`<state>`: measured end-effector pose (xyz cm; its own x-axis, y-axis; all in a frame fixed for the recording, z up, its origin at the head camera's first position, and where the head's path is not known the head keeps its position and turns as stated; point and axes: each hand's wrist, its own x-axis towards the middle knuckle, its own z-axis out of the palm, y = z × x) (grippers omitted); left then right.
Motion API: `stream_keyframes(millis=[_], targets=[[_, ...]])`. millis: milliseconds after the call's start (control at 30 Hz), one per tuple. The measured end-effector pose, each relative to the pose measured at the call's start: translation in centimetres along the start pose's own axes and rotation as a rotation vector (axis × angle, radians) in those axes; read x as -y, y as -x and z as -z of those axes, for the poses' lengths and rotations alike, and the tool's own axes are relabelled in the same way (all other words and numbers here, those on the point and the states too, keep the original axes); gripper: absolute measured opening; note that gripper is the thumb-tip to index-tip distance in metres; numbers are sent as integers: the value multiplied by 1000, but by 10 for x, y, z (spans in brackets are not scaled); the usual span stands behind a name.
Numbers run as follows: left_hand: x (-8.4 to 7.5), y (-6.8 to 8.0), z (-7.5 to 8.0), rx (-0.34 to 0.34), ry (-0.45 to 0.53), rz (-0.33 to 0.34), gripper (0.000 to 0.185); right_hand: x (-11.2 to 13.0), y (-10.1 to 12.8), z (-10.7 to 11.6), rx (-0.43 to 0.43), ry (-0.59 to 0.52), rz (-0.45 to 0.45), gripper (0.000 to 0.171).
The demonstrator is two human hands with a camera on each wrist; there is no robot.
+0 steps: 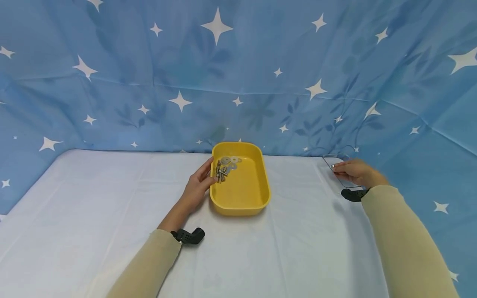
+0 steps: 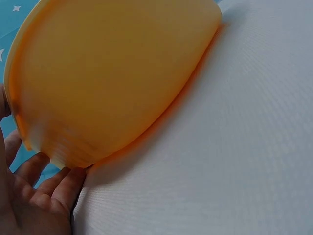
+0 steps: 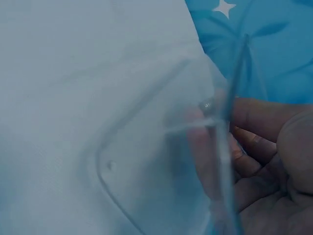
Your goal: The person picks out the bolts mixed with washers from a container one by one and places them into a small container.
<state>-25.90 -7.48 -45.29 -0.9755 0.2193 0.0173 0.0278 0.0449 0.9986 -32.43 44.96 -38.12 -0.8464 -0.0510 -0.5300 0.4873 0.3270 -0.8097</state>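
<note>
Head view: star-printed blue backdrop (image 1: 238,62) behind table (image 1: 93,198).

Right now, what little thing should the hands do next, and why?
Probably bring the clear plate toward the yellow tray. The right hand already pinches it at the table's far right, while the left hand steadies the tray holding screws and washers.

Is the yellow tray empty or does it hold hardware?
Not empty: the yellow tray holds bolts and washers clustered in its far left corner; the rest is bare.

Clear plate (image 1: 337,165) tilted; yellow tray (image 1: 242,194) flat.
</note>
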Motion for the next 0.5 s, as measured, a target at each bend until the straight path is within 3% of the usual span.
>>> stream_keyframes(millis=[233, 500], targets=[[-1, 0, -1, 14, 0, -14, 70, -4, 2, -7, 55, -23, -8, 17], [1, -1, 0, 6, -17, -11, 70, -4, -5, -18, 115, -31, 20, 29]])
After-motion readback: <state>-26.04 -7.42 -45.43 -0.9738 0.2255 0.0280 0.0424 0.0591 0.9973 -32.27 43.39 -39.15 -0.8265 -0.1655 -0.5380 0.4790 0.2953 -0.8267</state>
